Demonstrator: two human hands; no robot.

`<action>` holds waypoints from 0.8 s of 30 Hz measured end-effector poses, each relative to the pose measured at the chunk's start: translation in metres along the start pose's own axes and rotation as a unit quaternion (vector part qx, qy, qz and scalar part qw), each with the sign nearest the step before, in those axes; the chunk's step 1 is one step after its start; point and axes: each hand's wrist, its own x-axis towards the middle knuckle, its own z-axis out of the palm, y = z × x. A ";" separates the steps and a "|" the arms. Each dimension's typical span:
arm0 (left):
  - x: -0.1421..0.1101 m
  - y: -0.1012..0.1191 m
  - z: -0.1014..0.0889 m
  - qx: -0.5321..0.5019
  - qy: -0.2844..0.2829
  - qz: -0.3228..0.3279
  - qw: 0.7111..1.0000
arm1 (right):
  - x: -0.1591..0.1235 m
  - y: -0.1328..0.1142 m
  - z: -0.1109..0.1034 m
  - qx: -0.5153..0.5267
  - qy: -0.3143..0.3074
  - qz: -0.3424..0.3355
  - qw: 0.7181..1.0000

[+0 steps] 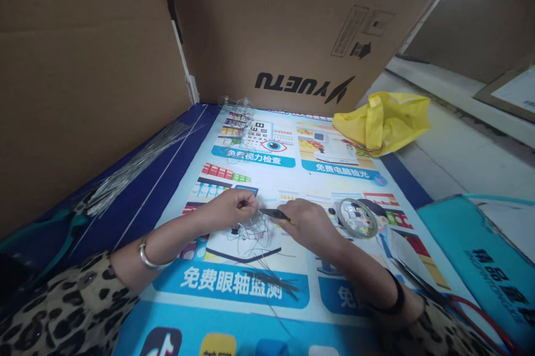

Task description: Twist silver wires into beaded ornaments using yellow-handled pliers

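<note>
My left hand (237, 208) is closed, thumb and fingertips pinched on thin wire. In my right hand (313, 225) is a pair of pliers (272, 213); only the dark narrow jaws show, pointing left to the left fingertips, and the handles are hidden in the fist. A loose tangle of thin wire (256, 232) hangs or lies just below both hands; where it meets the fingers is too fine to make out. Nearer to me, short dark wire pieces (276, 283) lie on the printed poster (234, 311).
At left lie a bundle of straight wires (137, 161) and teal-handled pliers (69, 233). Wire shapes (240, 111) sit at the back by the cardboard (267, 27). Rightward are a tape roll (339, 219), a yellow bag (390, 122), red handles (480, 317) and a teal bag (476, 244).
</note>
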 end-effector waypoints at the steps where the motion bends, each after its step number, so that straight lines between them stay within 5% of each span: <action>1: -0.001 0.001 0.000 -0.007 0.003 0.002 1.000 | 0.001 0.001 0.001 0.027 -0.003 0.008 1.000; 13: -0.002 -0.003 -0.003 -0.084 -0.023 0.011 0.996 | 0.002 0.003 -0.004 0.165 -0.047 0.042 0.984; 24: -0.004 0.001 -0.002 -0.068 -0.018 0.004 0.998 | 0.001 0.002 -0.009 0.073 -0.037 0.023 0.996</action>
